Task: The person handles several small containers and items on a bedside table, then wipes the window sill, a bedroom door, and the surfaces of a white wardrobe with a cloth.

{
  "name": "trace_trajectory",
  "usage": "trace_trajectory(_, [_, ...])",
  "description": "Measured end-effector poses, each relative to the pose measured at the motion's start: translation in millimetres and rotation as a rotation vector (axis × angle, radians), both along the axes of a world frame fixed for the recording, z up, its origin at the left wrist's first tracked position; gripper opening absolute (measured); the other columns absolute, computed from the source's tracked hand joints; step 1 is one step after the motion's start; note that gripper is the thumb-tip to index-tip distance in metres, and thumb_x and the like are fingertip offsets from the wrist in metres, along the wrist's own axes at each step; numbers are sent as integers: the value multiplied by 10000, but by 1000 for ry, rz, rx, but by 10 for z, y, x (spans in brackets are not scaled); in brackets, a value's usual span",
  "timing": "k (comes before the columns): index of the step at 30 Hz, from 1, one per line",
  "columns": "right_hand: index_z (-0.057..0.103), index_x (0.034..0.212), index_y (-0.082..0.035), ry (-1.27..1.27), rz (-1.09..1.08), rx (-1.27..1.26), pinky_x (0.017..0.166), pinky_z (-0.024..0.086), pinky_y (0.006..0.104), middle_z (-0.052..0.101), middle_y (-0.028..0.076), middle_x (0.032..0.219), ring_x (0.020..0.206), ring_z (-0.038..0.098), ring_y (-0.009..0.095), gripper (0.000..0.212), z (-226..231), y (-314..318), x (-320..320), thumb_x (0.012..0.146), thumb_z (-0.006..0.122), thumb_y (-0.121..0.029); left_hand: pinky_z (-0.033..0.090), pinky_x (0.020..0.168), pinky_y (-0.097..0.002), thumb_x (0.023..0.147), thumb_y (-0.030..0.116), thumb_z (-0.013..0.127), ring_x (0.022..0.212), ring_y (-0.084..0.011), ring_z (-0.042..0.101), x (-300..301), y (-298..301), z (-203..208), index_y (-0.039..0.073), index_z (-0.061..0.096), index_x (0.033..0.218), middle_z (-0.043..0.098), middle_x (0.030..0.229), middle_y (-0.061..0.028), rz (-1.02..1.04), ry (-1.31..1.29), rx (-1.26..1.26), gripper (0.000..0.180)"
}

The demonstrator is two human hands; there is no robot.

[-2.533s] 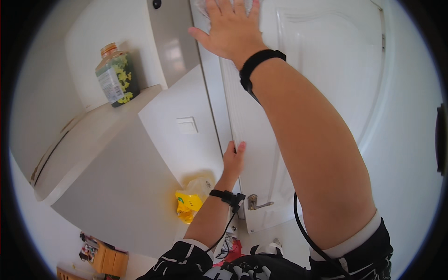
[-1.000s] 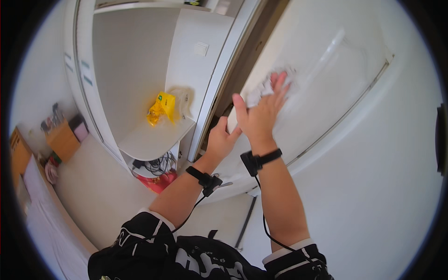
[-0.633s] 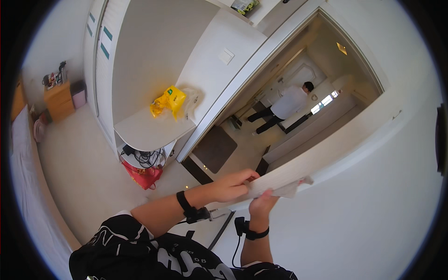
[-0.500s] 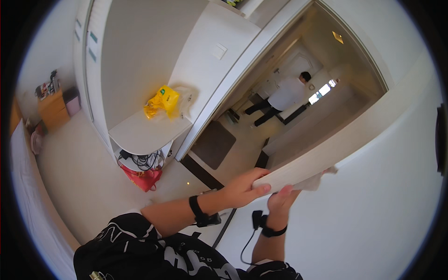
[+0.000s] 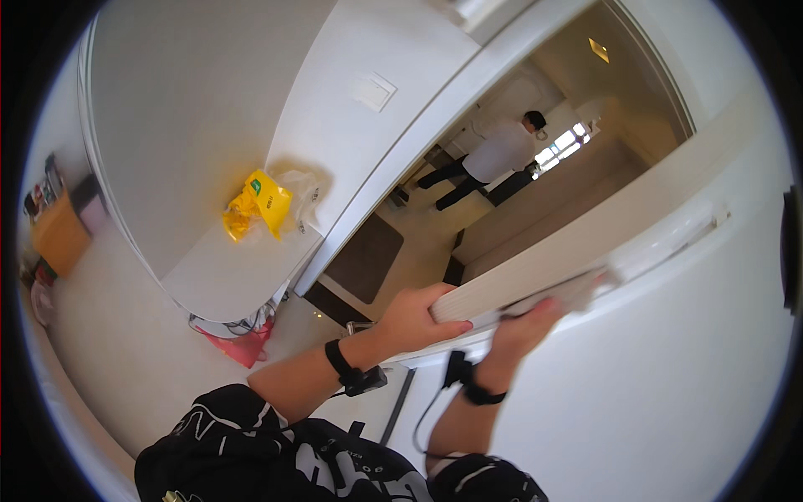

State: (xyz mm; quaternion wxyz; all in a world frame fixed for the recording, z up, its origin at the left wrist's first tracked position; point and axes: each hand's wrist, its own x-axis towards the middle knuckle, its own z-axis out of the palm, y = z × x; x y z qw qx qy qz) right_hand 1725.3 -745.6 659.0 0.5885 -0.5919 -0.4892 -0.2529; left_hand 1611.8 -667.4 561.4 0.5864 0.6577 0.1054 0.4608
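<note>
My left hand (image 5: 410,320) is closed around the edge of a pale wooden door (image 5: 577,234), its thumb on the near side and its fingers wrapped over the far side. Just right of it, my right hand (image 5: 523,330) presses a light-coloured cloth (image 5: 581,291) against the door beside that edge. The cloth and the right fingertips are smeared by motion. Both wrists wear black straps with small devices attached.
Beyond the doorway a person (image 5: 502,155) in a white top stands turned away, near a dark mat (image 5: 365,258). At left, a yellow plastic bag (image 5: 261,203) sits on a white cabinet shelf (image 5: 226,272). A red bag (image 5: 241,345) lies below it.
My right hand and the cloth have moved up and to the right along the door. My left hand keeps its hold on the edge. The whole view has shifted somewhat.
</note>
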Motion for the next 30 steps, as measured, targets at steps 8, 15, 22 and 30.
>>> trace_trajectory(8, [386,1492,62,-449,-332,-195,1188,270,539,290,315,1577,1439,324,512,558,-931,499,518,1019,507,-206,562,700,-304,819,381,823,744,-184,716,297,842,54,19,685,1127,740,881,-125,-107,-41,-22,495])
trace_trajectory(15, [463,1440,69,-342,-223,128,1167,332,470,308,306,1589,1487,270,483,458,955,683,1007,995,509,-32,470,769,-263,929,290,720,831,-75,528,610,1128,327,4,652,1203,656,932,11,-159,-93,-62,402])
trace_trajectory(22, [461,1479,-7,-379,-201,-12,1131,379,531,275,283,1598,1407,372,539,609,260,159,1410,893,627,-37,480,955,-351,921,600,613,1125,-174,590,965,947,1066,-12,571,1343,651,1219,-93,-187,-127,-33,744])
trace_trajectory(30, [699,1258,-175,-880,-67,-520,1095,399,436,657,-5,1254,1230,604,150,314,243,-1190,2601,984,546,-174,417,1123,-438,874,675,606,1321,-296,532,1082,818,1693,-44,418,1475,532,1454,-163,-64,-160,-249,955])
